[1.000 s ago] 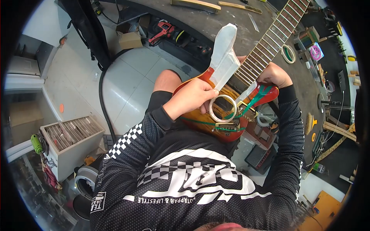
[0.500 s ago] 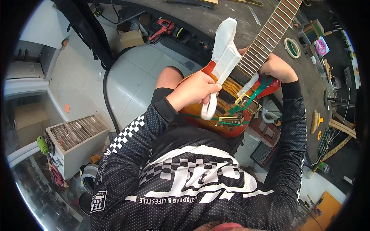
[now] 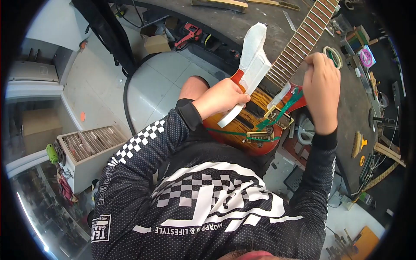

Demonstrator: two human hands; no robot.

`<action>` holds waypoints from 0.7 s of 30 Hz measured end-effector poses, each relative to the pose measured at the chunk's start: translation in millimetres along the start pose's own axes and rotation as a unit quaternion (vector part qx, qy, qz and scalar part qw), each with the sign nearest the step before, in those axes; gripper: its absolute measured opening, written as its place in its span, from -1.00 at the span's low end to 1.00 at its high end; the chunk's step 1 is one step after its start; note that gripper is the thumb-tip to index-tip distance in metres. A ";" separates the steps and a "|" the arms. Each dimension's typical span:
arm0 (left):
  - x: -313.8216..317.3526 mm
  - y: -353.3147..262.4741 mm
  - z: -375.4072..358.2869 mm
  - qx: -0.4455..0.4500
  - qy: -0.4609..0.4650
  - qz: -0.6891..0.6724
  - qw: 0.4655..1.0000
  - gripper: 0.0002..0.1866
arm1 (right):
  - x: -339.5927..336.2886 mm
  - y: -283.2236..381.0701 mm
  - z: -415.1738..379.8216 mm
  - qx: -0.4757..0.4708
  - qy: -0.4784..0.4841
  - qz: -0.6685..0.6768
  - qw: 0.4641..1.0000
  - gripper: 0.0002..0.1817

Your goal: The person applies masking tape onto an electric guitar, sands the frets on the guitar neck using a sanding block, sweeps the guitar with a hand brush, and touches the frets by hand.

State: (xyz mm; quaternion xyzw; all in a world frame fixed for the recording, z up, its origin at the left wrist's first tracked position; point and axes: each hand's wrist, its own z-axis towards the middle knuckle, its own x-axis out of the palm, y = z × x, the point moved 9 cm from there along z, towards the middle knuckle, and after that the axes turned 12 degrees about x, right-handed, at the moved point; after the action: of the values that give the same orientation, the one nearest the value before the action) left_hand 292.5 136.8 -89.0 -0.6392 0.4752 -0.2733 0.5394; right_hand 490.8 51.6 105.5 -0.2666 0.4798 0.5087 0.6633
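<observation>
A sunburst electric guitar body (image 3: 242, 123) lies across my lap, its fretted neck (image 3: 299, 43) pointing up and right. White masking tape (image 3: 255, 69) covers its upper horn and runs along the edge beside the fretboard. My left hand (image 3: 225, 96) is closed in a pinch on a strip of masking tape (image 3: 232, 116), whose loose end hangs over the body. Green tape (image 3: 286, 106) crosses a gold-coloured pickup frame and the bridge (image 3: 260, 137). My right hand (image 3: 323, 86) is raised right of the neck, close to tape rolls (image 3: 333, 57); its fingers are bent, slightly blurred, their tips hidden.
A dark workbench (image 3: 342, 108) extends behind and right of the guitar, with a brush (image 3: 358, 144) and wooden strips on it. A red power tool (image 3: 189, 37) sits on a shelf under the bench. To the left stands a box of sheets (image 3: 91, 147).
My right hand has come out from behind the neck and risen over the bench beside the tape rolls. My left hand stays at the tape strip, whose free end has swung left and straightened.
</observation>
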 end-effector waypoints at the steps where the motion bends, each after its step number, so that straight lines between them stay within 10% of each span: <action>1: -0.2 -0.6 -2.1 -0.013 -0.003 -0.007 1.000 -0.62 | -18.0 23.8 -12.7 0.018 -0.036 -0.014 0.999 -0.63; 21: 16.6 34.4 -24.6 -0.059 -0.023 -0.097 0.993 -0.59 | 70.9 100.2 -114.8 -0.207 0.051 -0.127 0.969 -0.32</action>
State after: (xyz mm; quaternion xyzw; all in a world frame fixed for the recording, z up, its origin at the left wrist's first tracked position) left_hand 267.1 112.4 -117.7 -0.7189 0.4138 -0.2807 0.4829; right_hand 357.2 18.7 9.0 -0.4824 0.3596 0.4940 0.6276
